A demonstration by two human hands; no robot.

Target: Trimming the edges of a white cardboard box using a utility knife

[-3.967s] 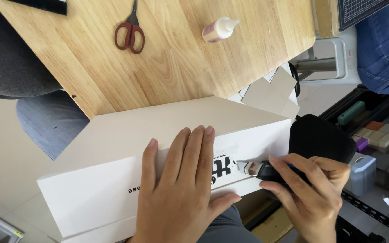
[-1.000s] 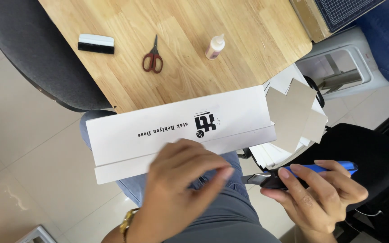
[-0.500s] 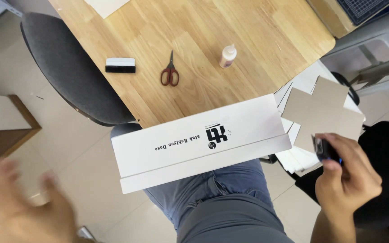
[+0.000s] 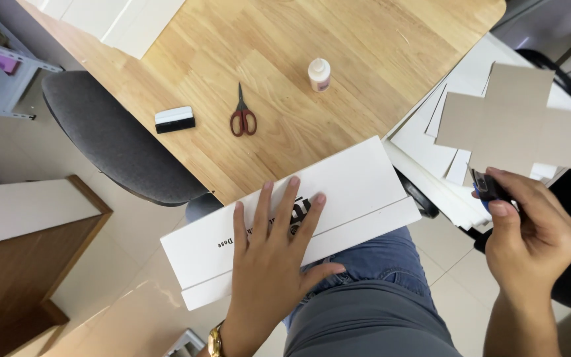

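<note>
left hand (image 4: 269, 254) flat, fingers spread, pressing white box (image 4: 355, 182) on the lap, table edge at its 12 o'clock. scissors (image 4: 242, 114) and glue bottle (image 4: 319, 73) on table. right hand (image 4: 530, 235) at box's 3 o'clock, clamped on cutter (image 4: 483, 184).

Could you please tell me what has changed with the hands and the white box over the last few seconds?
The left hand, off the white box half a second ago, is back flat on its top. The right hand has drawn away to the right, still gripping the small dark cutter. The scissors, glue bottle and black-and-white block stayed put on the table.
</note>
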